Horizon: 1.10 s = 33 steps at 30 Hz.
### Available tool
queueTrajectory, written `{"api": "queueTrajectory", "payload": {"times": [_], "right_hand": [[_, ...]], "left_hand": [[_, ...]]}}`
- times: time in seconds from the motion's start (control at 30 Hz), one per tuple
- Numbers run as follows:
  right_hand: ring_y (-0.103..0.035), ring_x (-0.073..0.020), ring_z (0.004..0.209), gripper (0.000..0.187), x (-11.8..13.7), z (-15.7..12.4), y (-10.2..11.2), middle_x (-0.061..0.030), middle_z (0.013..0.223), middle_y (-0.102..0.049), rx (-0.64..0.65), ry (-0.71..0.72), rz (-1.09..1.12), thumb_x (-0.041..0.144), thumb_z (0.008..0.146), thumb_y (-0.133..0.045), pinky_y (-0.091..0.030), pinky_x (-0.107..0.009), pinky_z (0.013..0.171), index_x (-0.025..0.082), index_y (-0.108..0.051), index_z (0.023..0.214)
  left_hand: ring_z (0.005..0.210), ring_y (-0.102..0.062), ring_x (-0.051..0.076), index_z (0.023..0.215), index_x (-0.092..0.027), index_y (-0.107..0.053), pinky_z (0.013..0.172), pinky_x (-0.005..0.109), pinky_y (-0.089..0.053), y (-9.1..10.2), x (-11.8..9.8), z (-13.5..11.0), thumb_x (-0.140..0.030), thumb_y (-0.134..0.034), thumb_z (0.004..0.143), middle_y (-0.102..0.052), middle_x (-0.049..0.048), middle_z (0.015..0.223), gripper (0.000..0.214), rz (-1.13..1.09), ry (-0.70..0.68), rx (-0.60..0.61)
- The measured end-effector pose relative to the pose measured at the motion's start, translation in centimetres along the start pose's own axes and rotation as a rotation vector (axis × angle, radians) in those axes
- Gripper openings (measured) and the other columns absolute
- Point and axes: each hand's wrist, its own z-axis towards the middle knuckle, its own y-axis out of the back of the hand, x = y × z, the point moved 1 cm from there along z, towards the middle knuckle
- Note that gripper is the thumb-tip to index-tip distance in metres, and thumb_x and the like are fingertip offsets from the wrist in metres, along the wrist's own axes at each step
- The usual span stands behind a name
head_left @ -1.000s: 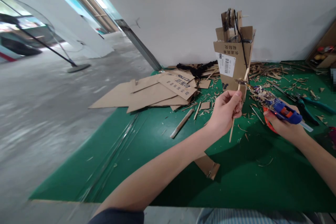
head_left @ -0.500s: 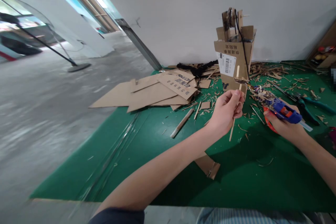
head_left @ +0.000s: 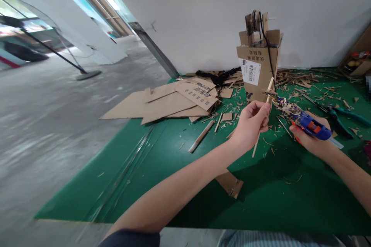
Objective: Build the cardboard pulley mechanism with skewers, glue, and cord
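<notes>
Between the thumb and fingers of my left hand [head_left: 253, 123] is a thin wooden stick [head_left: 256, 146], tilted with its top leaning right. A small brown piece [head_left: 269, 93] sits across the stick near its upper end; whether it is fixed there I cannot tell. My right hand [head_left: 311, 137] grips a blue hot glue gun [head_left: 314, 125] whose front is crusted with cardboard scraps. The gun's nozzle points left and is at or very near the small piece. Behind both hands stands a cardboard box [head_left: 261, 61] with a wheel-like part and a black cord [head_left: 269, 52] on top.
Flat cardboard sheets [head_left: 168, 104] are stacked to the left. Pliers with teal handles [head_left: 337, 119] lie at the right among many cardboard shreds. A flat strip [head_left: 201, 136] and a folded cardboard piece [head_left: 230, 183] lie on the green table [head_left: 139, 177]. A wall [head_left: 203, 19] rises behind.
The stick has tipped further to the right at its top, and the small piece has moved slightly right and down. The glue gun has shifted a little, its nozzle staying close to the piece.
</notes>
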Motion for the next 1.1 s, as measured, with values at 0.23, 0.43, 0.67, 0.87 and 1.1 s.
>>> {"api": "queueTrajectory", "payload": {"times": [0.23,0.43,0.67,0.87,1.1], "right_hand": [[-0.050,-0.0124,0.045,0.021,-0.28,0.05,0.04,0.0038,0.054,-0.056,0.008,0.026,-0.017,0.041,0.080,-0.069,-0.039,-0.024,0.045,0.024,-0.060,0.072],[-0.052,-0.0136,0.044,0.026,-0.20,0.19,0.16,0.0035,0.052,-0.056,-0.009,-0.027,-0.019,0.046,0.077,-0.070,-0.042,-0.025,0.046,0.024,-0.058,0.071],[-0.053,-0.0157,0.045,0.031,-0.12,0.34,0.40,0.0019,0.052,-0.057,-0.024,-0.080,-0.026,0.049,0.075,-0.070,-0.044,-0.028,0.047,0.024,-0.055,0.068],[-0.055,-0.0173,0.050,0.022,-0.32,0.17,0.28,0.0007,0.057,-0.062,-0.012,-0.132,0.032,0.045,0.076,-0.071,-0.046,-0.029,0.049,0.024,-0.063,0.075],[-0.053,-0.0161,0.048,0.021,-0.43,0.05,0.21,0.0021,0.055,-0.060,-0.001,-0.152,0.027,0.044,0.076,-0.070,-0.045,-0.028,0.048,0.025,-0.063,0.075]], "left_hand": [[0.047,-0.033,0.002,0.073,-0.016,-0.052,0.039,0.015,-0.022,0.06,-0.18,-0.04,-0.037,-0.073,0.086,-0.044,-0.0054,0.068,0.032,0.008,-0.025,0.051],[0.046,-0.031,0.001,0.075,-0.015,-0.056,0.038,0.015,-0.022,0.01,-0.23,-0.01,-0.039,-0.069,0.089,-0.044,-0.0051,0.068,0.031,0.033,-0.031,0.060],[0.045,-0.031,0.001,0.080,-0.014,-0.060,0.039,0.014,-0.022,0.02,-0.31,0.04,-0.038,-0.066,0.091,-0.046,-0.0044,0.068,0.027,0.020,-0.034,0.055],[0.045,-0.031,0.001,0.074,-0.015,-0.056,0.039,0.016,-0.022,-0.05,-0.48,0.09,-0.041,-0.071,0.087,-0.047,-0.0042,0.070,0.033,-0.010,-0.043,0.057],[0.045,-0.033,0.001,0.073,-0.016,-0.056,0.040,0.017,-0.021,-0.04,-0.64,0.10,-0.041,-0.076,0.083,-0.048,-0.0041,0.071,0.033,-0.023,-0.063,0.060]]}}
